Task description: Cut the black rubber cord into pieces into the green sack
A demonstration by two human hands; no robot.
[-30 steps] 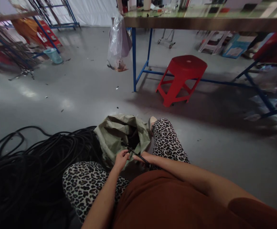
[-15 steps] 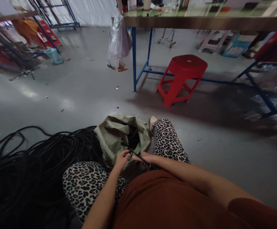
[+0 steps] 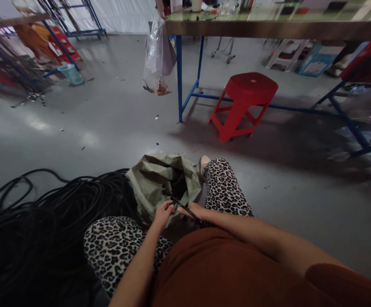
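A thin, dark, cord-like piece (image 3: pixel 190 212) slants between my hands, over the near rim of a sack. My right hand (image 3: pixel 198 210) is closed around its thicker lower part. The fingers of my left hand (image 3: pixel 163 213) are pinched at its upper part, with a small dark bit at the fingertips; exactly how they grip is too small to make out. Between my knees stands the greenish woven sack (image 3: pixel 147 177), its mouth gaping and its inside dark. Tangled black cords (image 3: pixel 44 209) lie heaped on the floor to its left.
Ahead on the right, a red plastic stool (image 3: pixel 247 91) stands by a blue-legged workbench (image 3: pixel 268 29). From the bench's corner hangs a clear plastic bag (image 3: pixel 159 59). A light blue basket (image 3: pixel 71 74) sits on the grey floor at far left, near a rack and table.
My hands, the dark piece and the sack stay almost exactly in place. Only a very slight shift of the whole view shows.
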